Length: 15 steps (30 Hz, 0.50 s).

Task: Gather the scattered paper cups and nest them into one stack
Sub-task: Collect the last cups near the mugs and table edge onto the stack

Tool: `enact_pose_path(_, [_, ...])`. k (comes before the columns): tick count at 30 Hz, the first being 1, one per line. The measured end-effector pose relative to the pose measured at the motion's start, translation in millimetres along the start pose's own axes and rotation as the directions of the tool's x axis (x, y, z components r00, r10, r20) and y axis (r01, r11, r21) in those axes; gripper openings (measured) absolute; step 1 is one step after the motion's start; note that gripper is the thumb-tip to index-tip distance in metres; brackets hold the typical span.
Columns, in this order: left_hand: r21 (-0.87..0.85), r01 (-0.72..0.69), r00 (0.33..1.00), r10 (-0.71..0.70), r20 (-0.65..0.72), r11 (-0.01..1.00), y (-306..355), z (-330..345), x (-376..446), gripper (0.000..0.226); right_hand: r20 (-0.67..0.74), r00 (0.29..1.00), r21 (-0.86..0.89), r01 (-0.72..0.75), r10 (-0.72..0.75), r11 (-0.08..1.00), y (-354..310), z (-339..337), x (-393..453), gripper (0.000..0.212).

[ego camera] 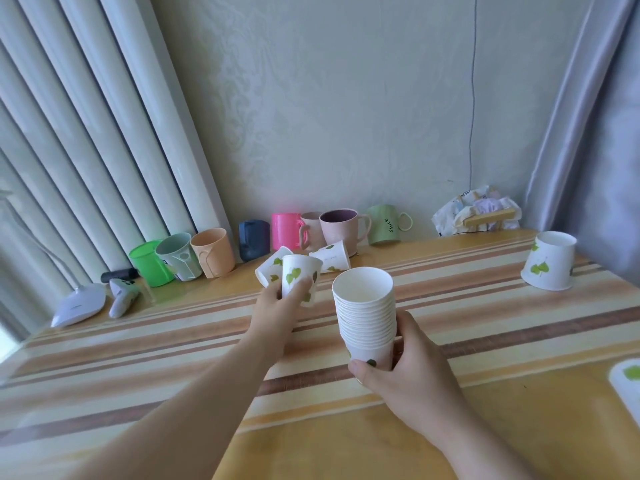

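Observation:
My right hand (412,368) grips the base of a tall stack of nested white paper cups (365,306), held upright above the striped table (485,306). My left hand (277,306) holds one upright paper cup with green leaves (300,277), just left of the stack. Two more paper cups lie on their sides behind it: one (272,266) partly hidden by the held cup, another (330,256) near the mugs. An upside-down paper cup (549,261) stands at the far right. Part of another paper cup (627,382) shows at the right edge.
A row of plastic and ceramic mugs (339,226) lines the back of the table by the wall. A white lamp base (81,304) and a small white device (123,296) sit at the back left. A crumpled bag (476,211) lies at the back right. Curtains hang on both sides.

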<state>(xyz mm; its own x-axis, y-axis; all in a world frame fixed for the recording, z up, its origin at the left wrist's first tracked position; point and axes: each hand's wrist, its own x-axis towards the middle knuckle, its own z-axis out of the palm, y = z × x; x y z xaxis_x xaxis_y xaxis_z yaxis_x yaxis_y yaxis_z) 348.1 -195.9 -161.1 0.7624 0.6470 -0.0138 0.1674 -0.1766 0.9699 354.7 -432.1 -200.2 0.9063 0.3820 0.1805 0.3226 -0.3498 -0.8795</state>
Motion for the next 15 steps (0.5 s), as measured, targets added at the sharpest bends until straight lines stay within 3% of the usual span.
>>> enact_pose_path(2, [-0.262,0.036,0.998,-0.023,0.055,0.964,17,3,-18,0.020,0.005,1.000,-0.004,-0.001,0.001,1.000,0,-1,-1,0.058])
enact_pose_path(6, [-0.470,-0.149,0.966,0.229,0.117,0.870,51,9,-48,0.046,0.024,1.000,-0.004,0.014,-0.013,1.000,-2,-2,-2,0.060])
enact_pose_path(10, [-0.294,-0.367,0.863,0.441,0.246,0.883,66,13,-68,0.037,0.026,0.999,-0.001,0.030,-0.030,1.000,-3,-3,-3,0.057])
enact_pose_path(15, [-0.186,-0.302,0.899,0.344,0.270,0.935,40,16,-68,0.070,0.028,0.999,0.011,0.040,-0.041,0.999,-4,-3,-3,0.061])
